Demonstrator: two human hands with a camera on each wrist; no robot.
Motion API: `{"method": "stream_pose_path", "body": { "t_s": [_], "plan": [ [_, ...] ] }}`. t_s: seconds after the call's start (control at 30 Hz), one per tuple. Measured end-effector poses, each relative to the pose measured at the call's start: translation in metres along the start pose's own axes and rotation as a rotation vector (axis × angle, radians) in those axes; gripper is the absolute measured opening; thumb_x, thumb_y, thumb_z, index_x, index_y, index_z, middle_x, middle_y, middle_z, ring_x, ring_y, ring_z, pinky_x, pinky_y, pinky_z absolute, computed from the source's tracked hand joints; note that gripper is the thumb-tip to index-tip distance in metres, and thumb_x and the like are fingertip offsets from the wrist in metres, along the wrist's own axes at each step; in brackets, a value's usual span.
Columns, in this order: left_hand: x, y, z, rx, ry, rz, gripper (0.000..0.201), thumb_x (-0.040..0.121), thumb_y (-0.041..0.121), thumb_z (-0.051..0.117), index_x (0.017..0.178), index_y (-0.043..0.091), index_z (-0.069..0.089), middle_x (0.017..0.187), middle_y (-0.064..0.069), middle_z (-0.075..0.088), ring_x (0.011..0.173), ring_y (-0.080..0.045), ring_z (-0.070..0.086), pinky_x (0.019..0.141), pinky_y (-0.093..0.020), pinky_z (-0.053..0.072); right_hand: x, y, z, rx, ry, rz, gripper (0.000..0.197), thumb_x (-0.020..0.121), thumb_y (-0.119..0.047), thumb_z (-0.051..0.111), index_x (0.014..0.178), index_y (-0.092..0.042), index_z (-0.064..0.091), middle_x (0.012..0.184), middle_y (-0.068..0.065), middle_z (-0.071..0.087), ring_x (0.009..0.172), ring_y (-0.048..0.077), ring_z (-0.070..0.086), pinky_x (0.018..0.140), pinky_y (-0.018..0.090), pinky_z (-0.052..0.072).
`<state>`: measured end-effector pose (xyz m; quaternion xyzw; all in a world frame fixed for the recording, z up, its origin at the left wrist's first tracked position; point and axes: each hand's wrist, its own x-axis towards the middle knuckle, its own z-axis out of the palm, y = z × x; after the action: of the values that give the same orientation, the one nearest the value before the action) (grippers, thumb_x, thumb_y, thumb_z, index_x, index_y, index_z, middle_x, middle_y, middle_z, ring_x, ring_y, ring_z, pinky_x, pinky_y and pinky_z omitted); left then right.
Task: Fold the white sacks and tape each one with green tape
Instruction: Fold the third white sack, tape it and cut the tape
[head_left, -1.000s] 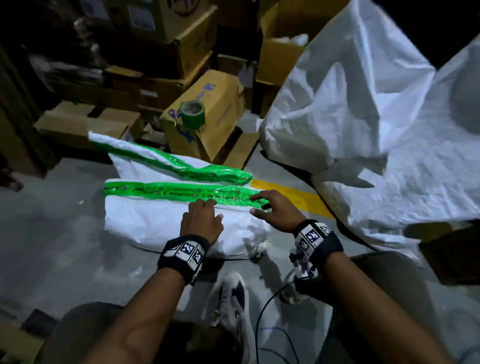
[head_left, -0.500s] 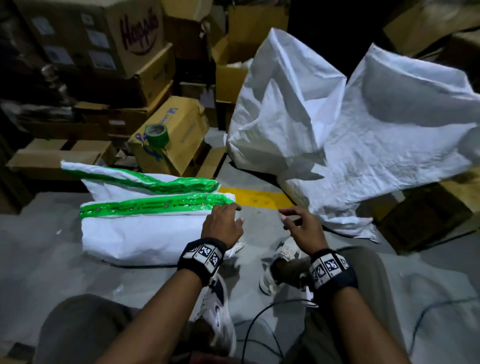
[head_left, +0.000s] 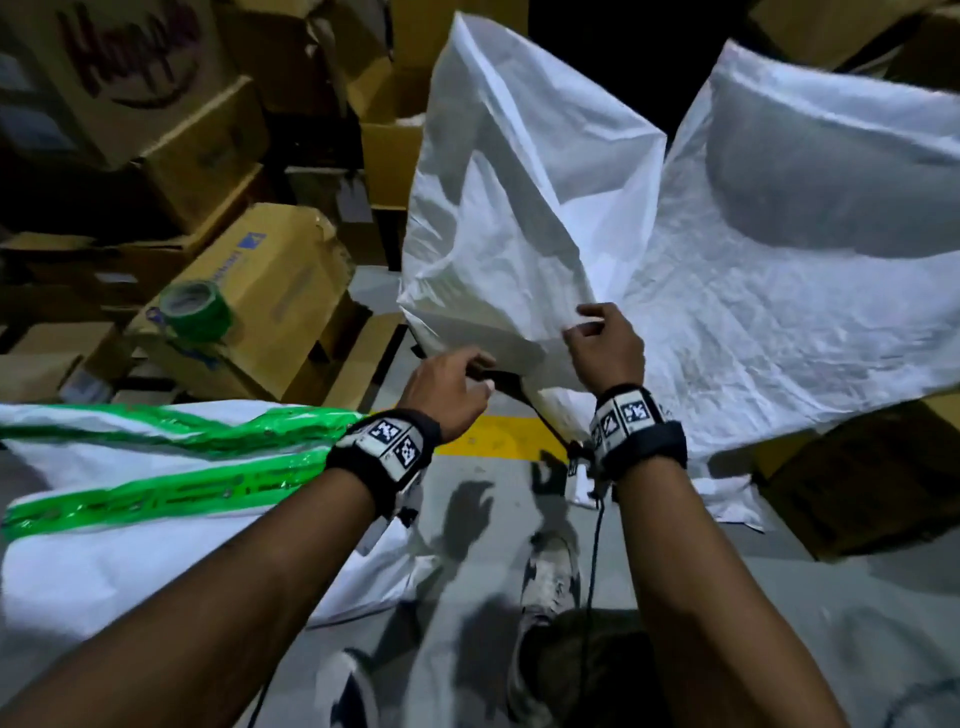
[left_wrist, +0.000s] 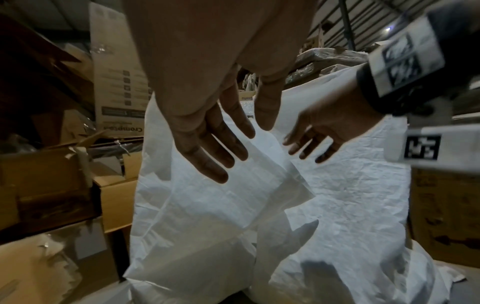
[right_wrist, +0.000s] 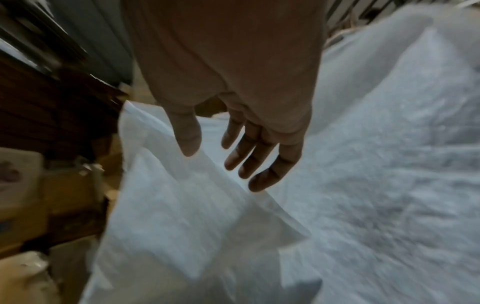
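The fingers (left_wrist: 207, 152) of the left hand (head_left: 447, 389) are stretched out and spread, close to the lower edge of an upright white sack (head_left: 509, 218) but holding nothing; the head view shows that hand just left of the sack's near corner. The right hand (head_left: 605, 348) also has its fingers (right_wrist: 259, 164) extended and loosely parted, thumb apart, reaching at a fold of the same sack; whether the tips actually touch the cloth cannot be told, and nothing is pinched.

At the far left of the scene, cardboard boxes (head_left: 130, 104) are stacked against one another. A roll of green tape (head_left: 195, 312) sits on top of a yellowish carton (head_left: 280, 291) just in front of them. Near left, on the grey floor (head_left: 467, 519), lie the folded sacks (head_left: 104, 561), white bundles each bound along the length with a strip of bright green tape; the left forearm crosses above their right end.

In the middle, a yellow floor line (head_left: 498, 439) shows between the two wrists. Both wrists wear black bands with square markers. Right of the upright sack, a second loose white sack (head_left: 805, 312) spreads wide and crumpled toward the far right, resting over more brown boxes (head_left: 857, 493). Near the bottom centre a shoe (head_left: 550, 577) is visible below the hands.
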<state>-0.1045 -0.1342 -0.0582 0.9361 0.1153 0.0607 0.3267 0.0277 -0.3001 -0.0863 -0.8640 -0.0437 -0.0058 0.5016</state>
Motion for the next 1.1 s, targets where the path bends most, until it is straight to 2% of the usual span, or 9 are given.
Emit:
{"method": "stream_pose_path", "body": {
  "t_s": [0.2, 0.33, 0.43, 0.53, 0.67, 0.77, 0.9, 1.0, 1.1],
  "plan": [
    [0.064, -0.021, 0.037, -0.079, -0.060, -0.047, 0.024, 0.092, 0.018, 0.068, 0.116, 0.017, 0.071, 0.110, 0.000, 0.073, 0.106, -0.015, 0.065, 0.090, -0.029, 0.051, 0.081, 0.090, 0.026, -0.154, 0.088, 0.337, 0.090, 0.084, -0.035, 0.077, 0.155, -0.020, 0.024, 0.159, 0.014, 0.024, 0.148, 0.033, 0.019, 0.113, 0.053, 0.029],
    [0.072, -0.050, 0.056, -0.084, -0.096, -0.071, 0.022, 0.091, 0.016, 0.069, 0.113, 0.018, 0.072, 0.107, 0.000, 0.073, 0.103, -0.014, 0.066, 0.091, -0.029, 0.050, 0.090, 0.128, 0.044, -0.262, 0.000, 0.386, 0.073, 0.088, -0.036, 0.071, 0.151, -0.038, 0.033, 0.165, 0.008, 0.005, 0.152, 0.027, -0.001, 0.115, 0.058, 0.021],
    [0.065, -0.066, 0.059, -0.132, -0.097, -0.114, 0.020, 0.091, 0.013, 0.070, 0.110, 0.018, 0.072, 0.103, 0.000, 0.072, 0.100, -0.015, 0.066, 0.088, -0.027, 0.050, 0.091, 0.121, 0.053, -0.316, -0.041, 0.198, 0.043, 0.090, -0.043, 0.054, 0.129, -0.025, 0.062, 0.156, 0.010, 0.036, 0.146, 0.030, 0.026, 0.112, 0.051, 0.034],
    [0.059, -0.076, 0.055, -0.191, -0.041, -0.202, 0.016, 0.089, 0.016, 0.072, 0.105, 0.019, 0.073, 0.094, 0.000, 0.072, 0.095, -0.020, 0.067, 0.087, -0.036, 0.055, 0.083, 0.086, 0.068, -0.201, -0.022, -0.162, 0.038, 0.084, -0.024, 0.051, 0.109, -0.004, 0.071, 0.127, 0.021, 0.063, 0.113, 0.030, 0.058, 0.096, 0.026, 0.047],
    [0.048, -0.059, 0.026, -0.486, 0.048, -0.399, 0.037, 0.081, 0.061, 0.065, 0.096, 0.027, 0.069, 0.095, 0.001, 0.073, 0.095, -0.026, 0.069, 0.073, -0.039, 0.053, 0.024, -0.007, 0.081, 0.001, -0.152, -0.378, 0.033, 0.087, -0.016, 0.045, 0.109, -0.004, 0.066, 0.108, 0.018, 0.069, 0.097, 0.035, 0.064, 0.078, 0.039, 0.049],
    [0.035, -0.030, -0.009, -0.822, 0.097, -0.510, 0.045, 0.096, 0.059, 0.052, 0.104, 0.019, 0.069, 0.089, 0.000, 0.072, 0.076, -0.014, 0.068, 0.060, -0.032, 0.055, -0.031, -0.063, 0.091, 0.134, -0.167, -0.446, 0.022, 0.090, -0.016, 0.047, 0.102, -0.013, 0.065, 0.097, 0.011, 0.071, 0.090, 0.031, 0.066, 0.078, 0.042, 0.053],
    [0.002, -0.002, -0.063, -1.090, 0.047, -0.468, 0.068, 0.098, 0.056, 0.049, 0.043, 0.018, 0.061, 0.040, 0.008, 0.051, 0.031, -0.003, 0.048, 0.033, -0.011, 0.036, -0.109, -0.100, 0.093, 0.176, -0.098, -0.476, 0.019, 0.091, -0.025, 0.048, 0.096, -0.020, 0.066, 0.087, 0.008, 0.071, 0.083, 0.034, 0.064, 0.069, 0.044, 0.051],
    [-0.033, 0.006, -0.083, -0.971, -0.010, -0.477, 0.029, 0.091, 0.036, 0.071, 0.080, 0.009, 0.071, 0.058, -0.001, 0.065, 0.043, -0.009, 0.061, 0.042, -0.017, 0.046, -0.159, -0.100, 0.086, 0.127, -0.072, -0.540, 0.023, 0.088, -0.012, 0.051, 0.096, -0.010, 0.071, 0.085, 0.014, 0.071, 0.080, 0.036, 0.064, 0.067, 0.041, 0.048],
    [-0.055, -0.015, -0.077, -0.699, 0.215, -0.576, 0.017, 0.084, 0.010, 0.073, 0.092, -0.004, 0.066, 0.067, -0.011, 0.068, 0.052, -0.021, 0.062, 0.053, -0.028, 0.051, -0.199, -0.081, 0.080, 0.111, -0.176, -0.542, 0.025, 0.095, -0.018, 0.052, 0.105, -0.007, 0.073, 0.096, 0.015, 0.072, 0.092, 0.033, 0.065, 0.078, 0.037, 0.047]
  ]
}}
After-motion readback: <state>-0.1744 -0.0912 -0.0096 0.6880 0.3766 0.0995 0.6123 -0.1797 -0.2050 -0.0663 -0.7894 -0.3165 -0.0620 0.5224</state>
